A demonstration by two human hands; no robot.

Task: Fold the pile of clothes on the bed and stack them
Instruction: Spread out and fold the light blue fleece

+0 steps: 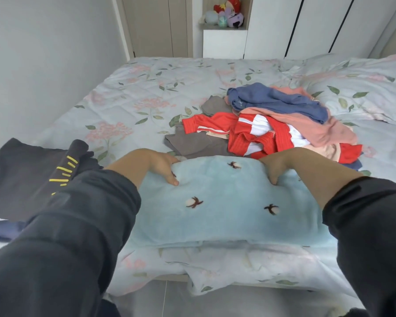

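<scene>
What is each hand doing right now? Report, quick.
Left hand: grips the far edge of the light blue garment.
Right hand: grips the same edge.

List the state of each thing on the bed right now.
fleece: folded over, flat at the bed's near edge, held by both hands.
left hand: grips fleece's far edge.
right hand: grips fleece's far edge.
pile: unfolded, heaped, behind the fleece.
dark clothes: laid flat at left.

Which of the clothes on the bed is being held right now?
The light blue fleece garment with small motifs: the left hand and right hand grip its far edge. The pile behind lies untouched.
</scene>
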